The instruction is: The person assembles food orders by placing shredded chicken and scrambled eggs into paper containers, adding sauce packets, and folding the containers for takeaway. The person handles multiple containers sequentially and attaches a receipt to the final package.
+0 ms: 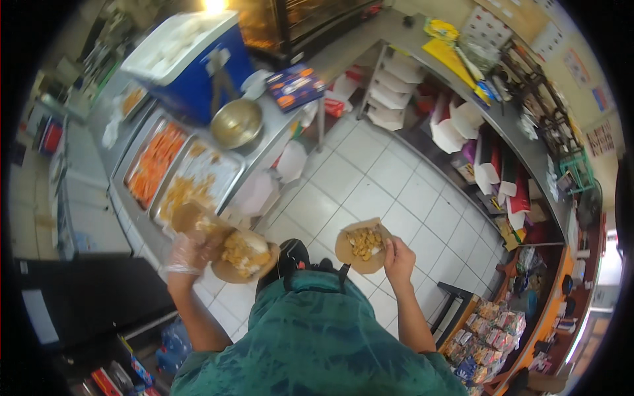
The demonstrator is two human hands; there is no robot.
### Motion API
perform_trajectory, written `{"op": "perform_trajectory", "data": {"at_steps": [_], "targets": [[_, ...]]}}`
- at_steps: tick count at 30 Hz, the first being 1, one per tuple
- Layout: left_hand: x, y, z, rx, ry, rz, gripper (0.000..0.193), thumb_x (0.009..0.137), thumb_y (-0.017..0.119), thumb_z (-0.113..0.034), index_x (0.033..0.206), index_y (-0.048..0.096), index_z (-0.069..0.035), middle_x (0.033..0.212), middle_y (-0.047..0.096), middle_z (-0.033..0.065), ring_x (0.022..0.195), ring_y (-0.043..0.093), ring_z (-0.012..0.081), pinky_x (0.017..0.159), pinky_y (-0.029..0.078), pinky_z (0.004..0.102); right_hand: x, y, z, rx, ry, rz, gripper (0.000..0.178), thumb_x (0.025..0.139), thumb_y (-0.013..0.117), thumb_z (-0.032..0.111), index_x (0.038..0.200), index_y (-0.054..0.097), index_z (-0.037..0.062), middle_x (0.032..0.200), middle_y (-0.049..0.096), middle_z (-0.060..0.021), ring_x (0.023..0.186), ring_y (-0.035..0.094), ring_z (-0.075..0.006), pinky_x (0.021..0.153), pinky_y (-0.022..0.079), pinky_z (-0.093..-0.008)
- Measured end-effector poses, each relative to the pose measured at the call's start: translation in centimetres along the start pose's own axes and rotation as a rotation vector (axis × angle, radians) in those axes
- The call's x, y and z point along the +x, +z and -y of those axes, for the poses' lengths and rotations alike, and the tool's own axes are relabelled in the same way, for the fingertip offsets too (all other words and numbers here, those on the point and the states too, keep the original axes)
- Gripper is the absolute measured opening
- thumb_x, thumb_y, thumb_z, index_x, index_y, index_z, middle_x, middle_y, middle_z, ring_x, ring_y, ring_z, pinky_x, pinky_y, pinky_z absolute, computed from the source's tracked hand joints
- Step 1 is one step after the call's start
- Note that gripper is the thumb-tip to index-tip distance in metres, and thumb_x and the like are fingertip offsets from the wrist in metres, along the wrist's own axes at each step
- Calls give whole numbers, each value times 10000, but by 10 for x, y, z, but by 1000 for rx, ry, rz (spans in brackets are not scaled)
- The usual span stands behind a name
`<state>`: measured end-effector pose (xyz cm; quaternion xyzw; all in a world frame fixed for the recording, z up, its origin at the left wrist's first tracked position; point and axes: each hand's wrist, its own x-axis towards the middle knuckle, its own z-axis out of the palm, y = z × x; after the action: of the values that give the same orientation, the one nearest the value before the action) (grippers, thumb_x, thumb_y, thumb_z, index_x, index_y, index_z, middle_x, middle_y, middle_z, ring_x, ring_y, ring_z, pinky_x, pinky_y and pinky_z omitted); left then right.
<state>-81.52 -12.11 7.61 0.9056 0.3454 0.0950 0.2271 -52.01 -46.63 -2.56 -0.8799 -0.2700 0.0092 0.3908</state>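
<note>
Right hand (398, 259) grips a brown box of fried pieces (362, 245) by its edge.

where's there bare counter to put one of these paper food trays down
Little room: the steel counter shows a bare strip between the metal bowl and blue box. The left is crowded with food pans and the blue cooler.

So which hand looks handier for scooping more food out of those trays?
Probably the left hand: it wears a clear glove and is right beside the trays of fried food. The bare right hand holds its box out over the floor, away from the counter.
</note>
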Motion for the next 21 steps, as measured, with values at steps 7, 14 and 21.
{"op": "perform_trajectory", "data": {"at_steps": [7, 14, 21], "targets": [[146, 101, -129, 118, 498, 143, 268, 811, 644, -304, 679, 606, -74, 659, 581, 133, 636, 565, 337, 554, 418, 454, 16, -50, -97, -162, 247, -230, 161, 889, 538, 139, 872, 616, 0, 656, 594, -182, 572, 607, -315, 529, 458, -371], [311, 162, -237, 131, 647, 395, 176, 856, 549, -235, 929, 685, -151, 783, 622, 125, 736, 590, 317, 650, 455, 449, 103, -76, -138, -180, 455, -377, 185, 894, 522, 152, 853, 607, -7, 673, 600, -193, 604, 612, -344, 544, 460, -399], [497, 237, -355, 355, 829, 615, 232, 842, 532, -321, 970, 690, -211, 977, 668, 63, 943, 627, 271, 802, 494, 397, 240, -105, -185, -150, 362, -613, 227, 903, 507, 168, 815, 599, -20, 692, 614, -188, 613, 604, -352, 552, 449, -428]]}}
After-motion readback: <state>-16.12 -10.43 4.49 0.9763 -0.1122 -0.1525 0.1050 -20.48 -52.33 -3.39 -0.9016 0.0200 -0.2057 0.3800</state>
